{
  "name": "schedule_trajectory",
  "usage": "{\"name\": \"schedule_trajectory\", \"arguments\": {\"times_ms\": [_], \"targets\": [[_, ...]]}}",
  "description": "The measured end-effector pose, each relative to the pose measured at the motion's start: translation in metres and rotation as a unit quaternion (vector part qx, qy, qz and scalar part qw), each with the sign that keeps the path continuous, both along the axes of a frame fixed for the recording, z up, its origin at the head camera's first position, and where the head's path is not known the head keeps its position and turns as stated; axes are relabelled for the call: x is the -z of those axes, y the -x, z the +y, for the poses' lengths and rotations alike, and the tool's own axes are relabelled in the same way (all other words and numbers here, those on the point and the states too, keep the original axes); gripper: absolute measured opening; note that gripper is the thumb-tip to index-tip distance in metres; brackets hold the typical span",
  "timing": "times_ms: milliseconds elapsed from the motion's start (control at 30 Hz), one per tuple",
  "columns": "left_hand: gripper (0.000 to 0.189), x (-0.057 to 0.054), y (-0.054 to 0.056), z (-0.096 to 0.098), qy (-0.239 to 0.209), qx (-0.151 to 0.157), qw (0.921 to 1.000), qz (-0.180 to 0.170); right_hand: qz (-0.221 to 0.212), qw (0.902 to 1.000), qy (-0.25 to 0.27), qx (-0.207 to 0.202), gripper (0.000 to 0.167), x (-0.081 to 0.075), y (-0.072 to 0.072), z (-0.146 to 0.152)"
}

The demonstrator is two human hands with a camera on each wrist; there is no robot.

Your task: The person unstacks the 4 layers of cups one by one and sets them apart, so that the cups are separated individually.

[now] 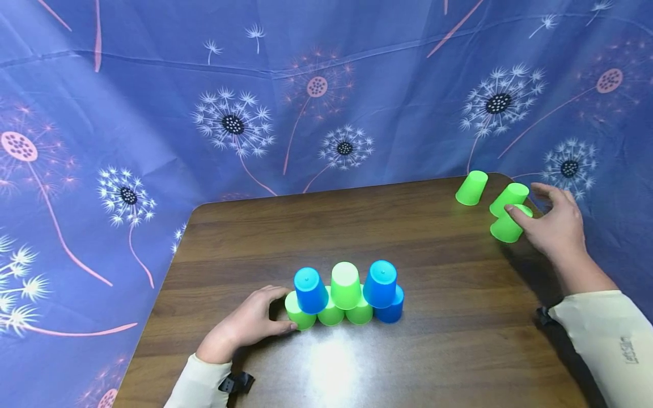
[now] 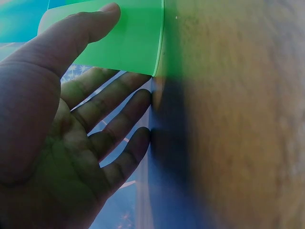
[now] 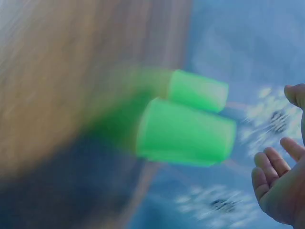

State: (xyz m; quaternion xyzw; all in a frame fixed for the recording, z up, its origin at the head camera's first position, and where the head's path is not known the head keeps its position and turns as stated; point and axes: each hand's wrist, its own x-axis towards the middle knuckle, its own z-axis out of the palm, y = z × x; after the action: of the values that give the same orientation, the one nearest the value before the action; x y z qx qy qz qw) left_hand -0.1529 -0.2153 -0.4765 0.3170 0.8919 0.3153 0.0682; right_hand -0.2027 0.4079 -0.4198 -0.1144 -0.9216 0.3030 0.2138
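Observation:
Upside-down cups form two rows mid-table. The lower row has a left-end green cup, two more green cups and a blue cup; above sit a blue cup, a green cup and another blue cup. My left hand is round the left-end cup, thumb in front and fingers behind; in the left wrist view its fingers are fairly straight. Over at the right, my right hand is beside the nearest green cup. Its fingers show apart from the cups in the right wrist view.
Two more green cups stand at the back right corner, one just behind the nearest and another farther left. The wooden table ends against a blue cloth with dandelion prints.

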Motion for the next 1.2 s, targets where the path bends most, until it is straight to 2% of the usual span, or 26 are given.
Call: {"name": "schedule_trajectory", "arguments": {"times_ms": [100, 233, 333, 433, 667, 933, 1200], "targets": [[0.057, 0.0, 0.0, 0.001, 0.0, -0.002, 1.0, 0.001, 0.048, 0.9987, 0.004, -0.018, 0.068, -0.014, -0.003, -0.021], [0.056, 0.0, -0.001, 0.001, 0.002, -0.002, 1.0, 0.004, 0.081, 0.9947, 0.01, -0.063, 0.061, -0.025, -0.007, -0.052], [0.055, 0.0, -0.001, 0.002, 0.002, -0.002, 1.0, 0.004, 0.098, 0.9882, 0.018, -0.116, 0.056, -0.029, -0.011, -0.077], [0.055, 0.0, -0.001, 0.002, 0.0, -0.003, 1.0, 0.003, 0.108, 0.9777, 0.033, -0.177, 0.052, -0.031, -0.015, -0.102], [0.056, 0.001, 0.0, 0.002, -0.002, 0.0, 1.0, 0.009, 0.09, 0.9555, 0.056, -0.275, 0.048, -0.036, -0.032, -0.148], [0.056, 0.001, 0.0, 0.001, -0.003, 0.001, 1.0, 0.009, 0.058, 0.9244, 0.082, -0.368, 0.047, -0.038, -0.05, -0.18], [0.055, 0.001, -0.001, 0.002, -0.004, 0.003, 0.9999, 0.01, 0.021, 0.9015, 0.104, -0.42, 0.049, -0.035, -0.06, -0.198]]}}
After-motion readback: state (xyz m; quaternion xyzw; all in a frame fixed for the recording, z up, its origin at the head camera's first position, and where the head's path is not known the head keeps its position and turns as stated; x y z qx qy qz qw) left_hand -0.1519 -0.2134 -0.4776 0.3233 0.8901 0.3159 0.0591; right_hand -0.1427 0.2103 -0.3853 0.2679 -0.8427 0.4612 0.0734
